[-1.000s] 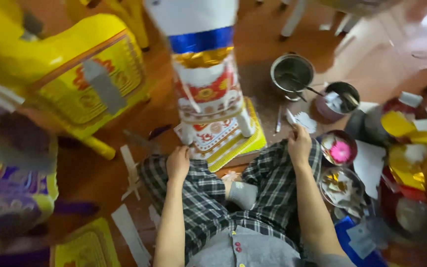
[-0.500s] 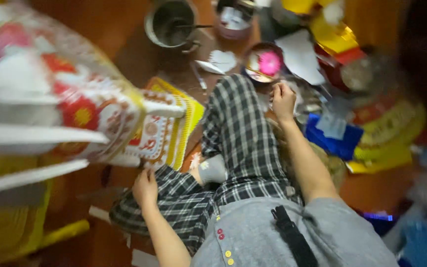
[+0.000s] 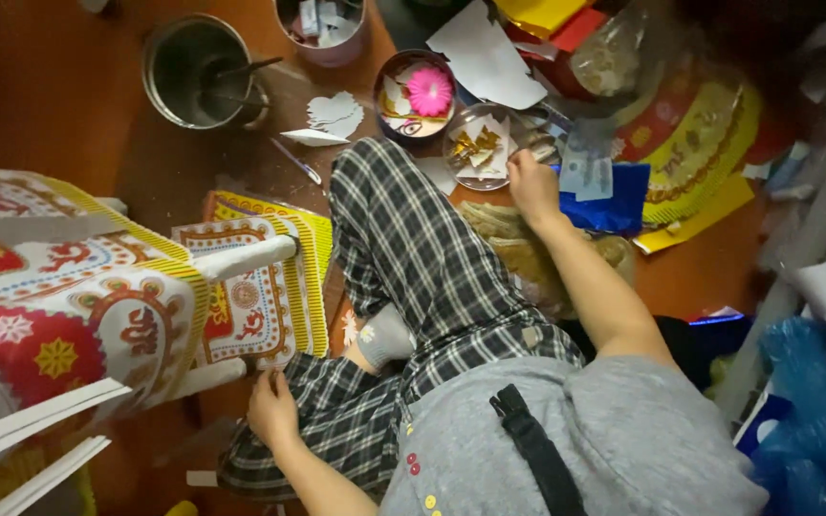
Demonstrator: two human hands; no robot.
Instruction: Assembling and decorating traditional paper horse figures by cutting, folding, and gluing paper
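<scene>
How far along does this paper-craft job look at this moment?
Done: the patterned paper structure already carries red and yellow decorated panels. In hand: the right hand reaches beside a small dish of gold foil cut-outs; the left hand rests on the floor by the structure's base. Left: white paper cut-outs and a bowl with a pink flower lie loose, and white struts remain bare.

Craft workshop floor: printed paper sheets [image 3: 260,296], metal pot [image 3: 193,72].

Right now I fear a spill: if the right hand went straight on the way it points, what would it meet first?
The right hand points up-frame at the clear dish of gold paper bits, probably met first, though depth is unclear. The bowl with the pink flower lies beyond.
</scene>
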